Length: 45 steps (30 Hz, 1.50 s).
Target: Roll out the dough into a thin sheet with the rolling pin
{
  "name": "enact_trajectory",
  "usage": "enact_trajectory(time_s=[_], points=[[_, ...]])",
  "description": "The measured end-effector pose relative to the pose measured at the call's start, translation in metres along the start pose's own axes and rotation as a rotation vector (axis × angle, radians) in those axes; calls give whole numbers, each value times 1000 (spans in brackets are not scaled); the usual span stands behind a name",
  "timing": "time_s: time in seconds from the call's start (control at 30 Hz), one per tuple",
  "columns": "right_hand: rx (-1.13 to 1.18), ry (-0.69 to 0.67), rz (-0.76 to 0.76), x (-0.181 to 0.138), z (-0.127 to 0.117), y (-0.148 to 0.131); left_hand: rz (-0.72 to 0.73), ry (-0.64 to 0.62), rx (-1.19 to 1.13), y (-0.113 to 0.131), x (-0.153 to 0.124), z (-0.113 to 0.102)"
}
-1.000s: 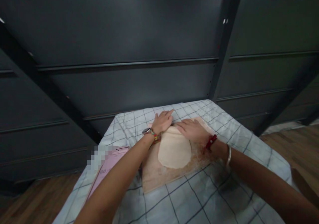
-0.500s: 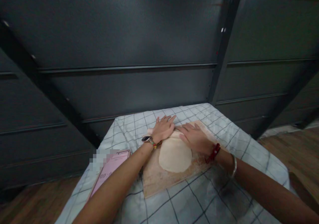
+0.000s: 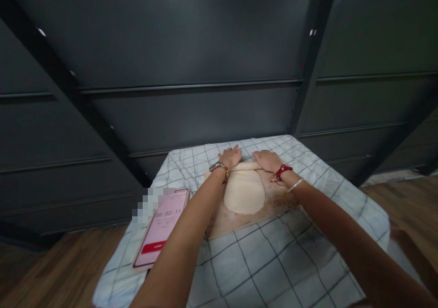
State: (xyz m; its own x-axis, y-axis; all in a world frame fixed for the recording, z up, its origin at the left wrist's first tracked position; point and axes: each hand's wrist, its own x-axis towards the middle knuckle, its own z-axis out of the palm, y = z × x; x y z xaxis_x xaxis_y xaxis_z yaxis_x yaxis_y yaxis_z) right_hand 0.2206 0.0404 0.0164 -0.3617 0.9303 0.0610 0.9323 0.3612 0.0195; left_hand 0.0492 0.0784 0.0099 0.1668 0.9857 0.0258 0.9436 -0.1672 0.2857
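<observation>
A pale rolling pin (image 3: 248,166) lies across the far edge of a flat, round sheet of dough (image 3: 244,192). My left hand (image 3: 230,156) presses on the pin's left end with its fingers stretched out, partly lifted. On the right end rests my right hand (image 3: 268,160), palm down, its fingers reaching forward over the pin. Neither hand is wrapped round the pin. Under the dough is a floured wooden board (image 3: 219,223), its far side partly hidden by hands and pin.
A white checked cloth (image 3: 260,258) covers the table. Left of my left forearm lies a pink phone (image 3: 167,216) showing a running timer. Dark metal panels (image 3: 205,116) stand right behind the table. Wooden floor (image 3: 78,262) shows at both sides.
Both hands have moved away from me with the rolling pin, from over the dough's upper part to its far edge. More of the pin shows between them. The camera view has shifted.
</observation>
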Motion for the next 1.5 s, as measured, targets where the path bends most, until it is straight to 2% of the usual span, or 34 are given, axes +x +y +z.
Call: enact_trajectory(time_s=[0.07,0.27,0.5,0.67,0.83,1.0,1.1,1.2,1.37,1.43,1.5], points=[[-24,29,14,-12,5,-4,26,2,71,5,-17,1],[-104,212,22,-66,23,-21,170,174,228,12,-75,11],[-202,323,-75,-128,22,-44,318,187,163,0,-134,13],[-190,346,-136,-142,17,-51,388,188,158,-8,-172,5],[-97,374,-231,-137,14,-42,443,196,161,-20,-182,-2],[36,434,-473,-116,-10,-20,345,278,121,-39,-180,-20],[111,317,-593,-94,-30,-10,280,305,63,-47,-185,-27],[203,151,-663,-67,-41,-7,221,257,55,-49,-194,-21],[311,-110,-760,-27,-27,-14,119,155,107,-45,-198,-3],[330,-71,-722,-17,-16,-22,60,127,148,-43,-195,-1],[321,38,-623,-9,-5,-34,18,98,178,-42,-191,-2]])
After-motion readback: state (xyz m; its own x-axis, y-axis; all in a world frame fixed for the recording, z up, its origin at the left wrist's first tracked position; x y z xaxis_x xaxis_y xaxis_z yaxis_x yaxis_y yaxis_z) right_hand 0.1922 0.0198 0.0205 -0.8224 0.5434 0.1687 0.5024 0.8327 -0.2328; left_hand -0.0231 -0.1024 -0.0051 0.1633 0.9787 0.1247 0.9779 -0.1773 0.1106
